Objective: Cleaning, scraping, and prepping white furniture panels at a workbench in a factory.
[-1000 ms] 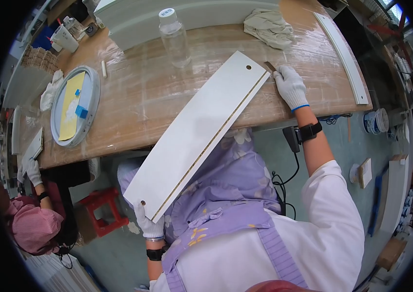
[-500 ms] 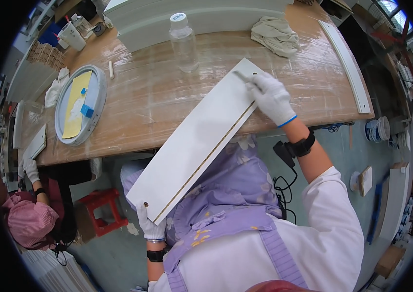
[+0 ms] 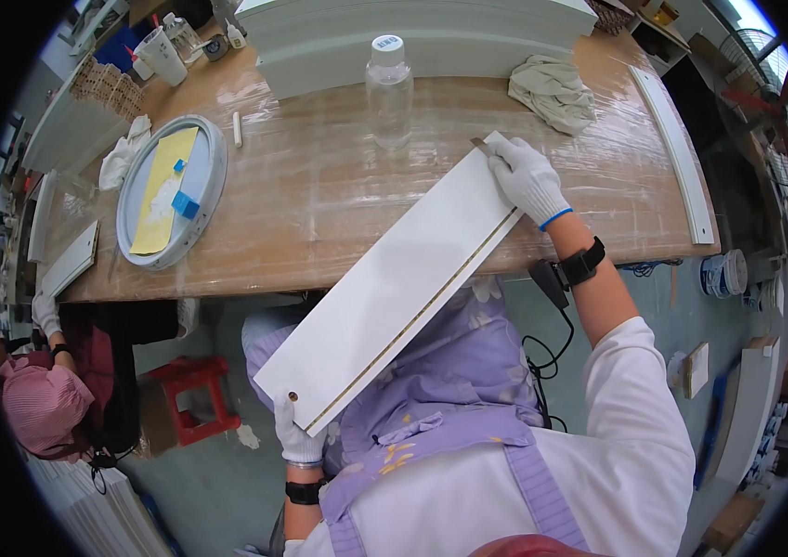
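A long white board (image 3: 394, 278) with a brown groove along one long edge lies slanted from the tabletop down over my lap. At its lower end my left hand (image 3: 295, 434), in a white glove, is closed on the corner beside a small hole. My gloved right hand (image 3: 527, 178) is closed round the upper end. A thin metal scraper blade (image 3: 479, 144) sticks out from its fingers past the board's far edge; its handle is hidden in the hand.
A clear bottle (image 3: 389, 97) and a crumpled cloth (image 3: 552, 93) stand beyond the board. At left, a round lid (image 3: 124, 246) carries yellow sandpaper and blue pieces. White panels (image 3: 412, 42) are stacked behind. Another person's gloved hand (image 3: 46, 314) holds a board at far left.
My right hand has shifted from over the board's face to its upper end, with the blade now past the far edge. The view has shifted slightly; my left hand keeps its hold.
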Motion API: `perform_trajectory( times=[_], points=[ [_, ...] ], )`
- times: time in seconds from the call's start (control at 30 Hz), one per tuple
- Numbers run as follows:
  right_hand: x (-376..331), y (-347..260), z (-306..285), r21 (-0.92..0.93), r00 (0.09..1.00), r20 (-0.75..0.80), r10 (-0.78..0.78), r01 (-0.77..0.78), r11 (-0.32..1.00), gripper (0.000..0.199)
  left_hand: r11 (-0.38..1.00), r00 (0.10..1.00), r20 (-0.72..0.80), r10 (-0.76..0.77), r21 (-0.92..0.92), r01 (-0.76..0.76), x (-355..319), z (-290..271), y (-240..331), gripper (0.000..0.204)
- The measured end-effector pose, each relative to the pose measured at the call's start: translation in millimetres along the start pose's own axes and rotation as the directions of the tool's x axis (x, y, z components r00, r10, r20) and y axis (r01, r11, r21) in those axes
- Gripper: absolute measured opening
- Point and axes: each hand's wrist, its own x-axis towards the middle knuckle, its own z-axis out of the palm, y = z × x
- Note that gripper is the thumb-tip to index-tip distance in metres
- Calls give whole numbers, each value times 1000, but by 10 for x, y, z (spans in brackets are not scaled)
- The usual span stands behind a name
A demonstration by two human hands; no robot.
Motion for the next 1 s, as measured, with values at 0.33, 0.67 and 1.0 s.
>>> perform_trajectory(
  times=[0.33,0.67,1.0],
  points=[
    [-77,-100,28,-214,998,-28,58,-62,975,28,998,999,31,-36,-45,38,20,-30,-12,57],
    [-1237,-1798,278,163,762,241,-601,579,799,29,998,1000,-12,2,-61,-3,80,53,-74,60],
    [-560,-1028,166,-259,992,124,18,14,966,24,965,995,62,-73,-248,87,341,448,-72,55]
  ],
)
